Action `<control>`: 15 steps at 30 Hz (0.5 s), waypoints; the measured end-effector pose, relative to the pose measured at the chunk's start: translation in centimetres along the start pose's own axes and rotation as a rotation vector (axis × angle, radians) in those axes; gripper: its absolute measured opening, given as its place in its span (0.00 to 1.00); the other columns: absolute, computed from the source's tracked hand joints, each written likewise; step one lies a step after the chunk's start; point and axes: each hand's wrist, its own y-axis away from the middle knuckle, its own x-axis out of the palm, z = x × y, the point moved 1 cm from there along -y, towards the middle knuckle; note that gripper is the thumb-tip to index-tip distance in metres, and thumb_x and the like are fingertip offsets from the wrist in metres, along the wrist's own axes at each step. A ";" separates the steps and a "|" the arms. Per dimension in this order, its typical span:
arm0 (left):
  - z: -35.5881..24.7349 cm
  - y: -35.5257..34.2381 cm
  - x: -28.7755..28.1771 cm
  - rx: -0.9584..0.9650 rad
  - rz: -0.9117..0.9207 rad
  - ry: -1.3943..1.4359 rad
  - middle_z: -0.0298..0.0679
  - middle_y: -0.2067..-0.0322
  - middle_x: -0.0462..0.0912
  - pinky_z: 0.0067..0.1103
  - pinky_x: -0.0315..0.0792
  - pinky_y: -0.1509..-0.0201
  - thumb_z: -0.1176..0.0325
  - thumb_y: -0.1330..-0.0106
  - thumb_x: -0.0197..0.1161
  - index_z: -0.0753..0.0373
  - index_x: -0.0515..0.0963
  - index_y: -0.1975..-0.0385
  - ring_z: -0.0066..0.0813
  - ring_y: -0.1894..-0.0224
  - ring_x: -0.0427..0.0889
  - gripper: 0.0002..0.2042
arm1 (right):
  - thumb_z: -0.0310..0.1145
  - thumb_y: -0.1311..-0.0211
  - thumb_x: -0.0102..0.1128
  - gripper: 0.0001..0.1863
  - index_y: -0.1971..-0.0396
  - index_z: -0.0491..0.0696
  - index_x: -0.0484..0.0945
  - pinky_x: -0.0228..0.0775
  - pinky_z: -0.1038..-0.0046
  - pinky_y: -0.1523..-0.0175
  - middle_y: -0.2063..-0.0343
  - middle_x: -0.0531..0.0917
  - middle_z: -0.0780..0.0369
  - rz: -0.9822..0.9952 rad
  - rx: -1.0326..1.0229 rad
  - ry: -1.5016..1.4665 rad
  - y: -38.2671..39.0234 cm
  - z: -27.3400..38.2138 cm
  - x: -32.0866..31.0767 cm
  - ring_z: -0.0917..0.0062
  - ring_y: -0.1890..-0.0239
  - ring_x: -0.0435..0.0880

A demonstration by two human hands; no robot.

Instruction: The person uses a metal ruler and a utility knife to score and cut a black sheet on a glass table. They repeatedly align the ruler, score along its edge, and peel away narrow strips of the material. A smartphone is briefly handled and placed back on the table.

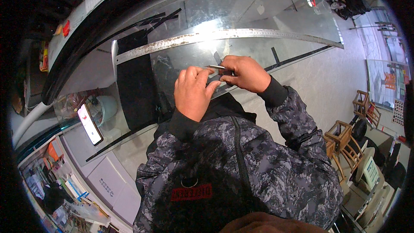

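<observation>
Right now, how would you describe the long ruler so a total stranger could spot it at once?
Start with the glass tabletop in front of the person. Just beyond the left hand and right hand, a long ruler runs across it, its left end over a black sheet. Its pale, rust-spotted metal sets it apart from the thin black strips nearby.

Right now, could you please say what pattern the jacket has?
The jacket has a mottled, camouflage-like grey and black pattern, best seen in the head view.
</observation>
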 end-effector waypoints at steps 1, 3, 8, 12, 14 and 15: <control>0.0 0.0 0.0 0.005 0.003 0.001 0.37 0.52 0.84 0.40 0.78 0.42 0.61 0.35 0.84 0.55 0.90 0.49 0.47 0.45 0.82 0.17 | 0.30 0.35 0.83 0.13 0.57 0.43 0.85 0.76 0.56 0.57 0.65 0.84 0.54 0.006 -0.004 -0.002 0.2 0.0 0.0 0.54 0.63 0.86; 0.1 0.2 0.0 0.015 0.001 0.009 0.36 0.52 0.84 0.41 0.78 0.42 0.62 0.35 0.84 0.55 0.90 0.52 0.46 0.45 0.82 0.15 | 0.29 0.35 0.83 0.14 0.55 0.43 0.86 0.77 0.59 0.57 0.65 0.84 0.54 0.009 0.029 -0.124 0.6 0.0 -0.2 0.57 0.63 0.85; 0.2 0.3 0.1 0.021 -0.013 0.025 0.35 0.53 0.84 0.41 0.77 0.43 0.63 0.36 0.84 0.54 0.89 0.57 0.45 0.46 0.82 0.12 | 0.29 0.36 0.84 0.18 0.49 0.42 0.87 0.77 0.63 0.56 0.63 0.85 0.56 0.016 0.184 -0.284 1.7 0.0 -0.4 0.61 0.62 0.85; 0.2 0.4 0.2 0.033 -0.006 0.021 0.34 0.53 0.84 0.41 0.76 0.43 0.64 0.36 0.83 0.53 0.88 0.58 0.45 0.46 0.82 0.11 | 0.29 0.36 0.84 0.20 0.48 0.42 0.86 0.78 0.61 0.56 0.61 0.85 0.55 -0.024 0.089 -0.177 2.0 0.2 -0.1 0.60 0.61 0.86; 0.3 0.5 0.3 0.036 -0.006 0.021 0.34 0.52 0.84 0.41 0.76 0.43 0.64 0.36 0.83 0.54 0.88 0.58 0.45 0.46 0.82 0.11 | 0.30 0.36 0.84 0.20 0.48 0.42 0.86 0.78 0.59 0.55 0.61 0.86 0.55 -0.025 0.075 -0.131 1.9 0.3 0.0 0.59 0.60 0.87; 0.3 0.5 0.2 0.038 -0.004 0.023 0.34 0.52 0.84 0.41 0.76 0.43 0.64 0.36 0.83 0.54 0.88 0.58 0.45 0.46 0.82 0.12 | 0.30 0.36 0.84 0.19 0.49 0.42 0.86 0.78 0.58 0.55 0.61 0.86 0.54 -0.022 0.082 -0.118 1.9 0.3 0.1 0.58 0.60 0.87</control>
